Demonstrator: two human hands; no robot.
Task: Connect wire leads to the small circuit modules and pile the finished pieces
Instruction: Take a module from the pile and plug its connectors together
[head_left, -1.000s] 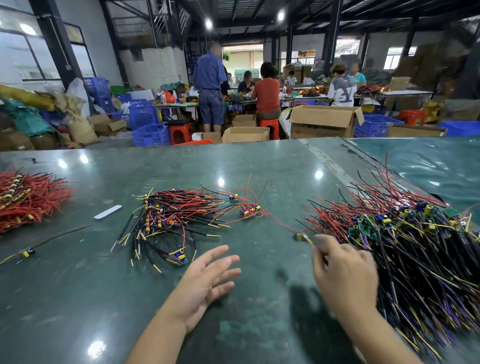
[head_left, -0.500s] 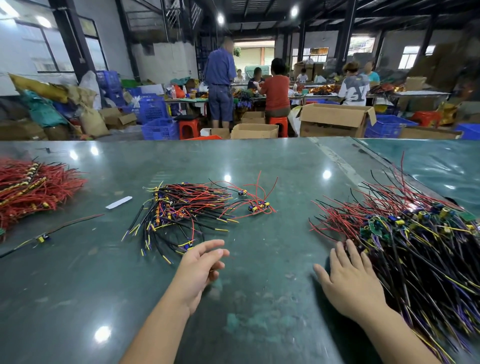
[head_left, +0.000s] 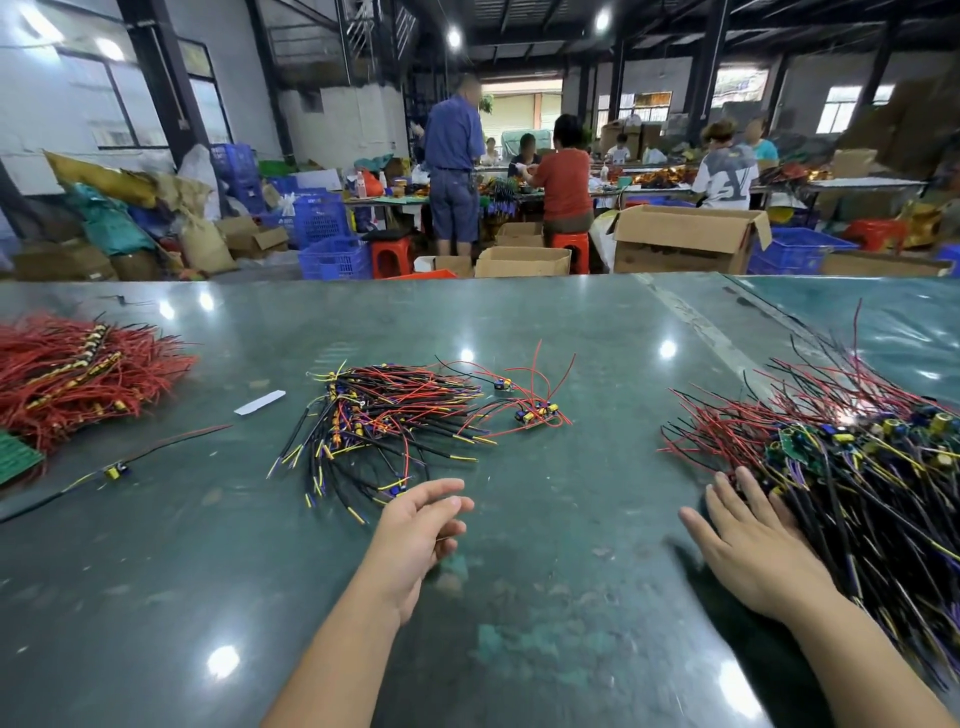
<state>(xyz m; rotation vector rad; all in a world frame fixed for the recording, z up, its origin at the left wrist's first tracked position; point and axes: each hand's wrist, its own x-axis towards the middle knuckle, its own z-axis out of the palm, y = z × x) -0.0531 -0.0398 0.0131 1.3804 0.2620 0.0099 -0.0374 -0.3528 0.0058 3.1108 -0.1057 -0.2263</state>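
Head view: a person's two bare hands over a green table (head_left: 519, 332) strewn with wire bundles.
Right hand (head_left: 753, 540): fingers straight and slightly spread, laid flat against the near edge of the large pile (head_left: 852, 467) of black, red and yellow leads with green circuit modules; holds nothing.
Left hand (head_left: 415, 530): fingers loosely curled and apart, empty, just beside the middle bundle (head_left: 384, 415).
Step in hand (judged): taking the next piece from the right-hand pile.
Doing it well: single out one module by its board rather than its wires, since tangled leads would likely drag neighbours along.
Other stock: red lead heap (head_left: 72, 374) at far left; a few small modules (head_left: 535, 410) beyond the middle bundle.
Containers: open cardboard boxes (head_left: 685, 239) and blue crates (head_left: 332, 257) behind the table; contents cannot be told.
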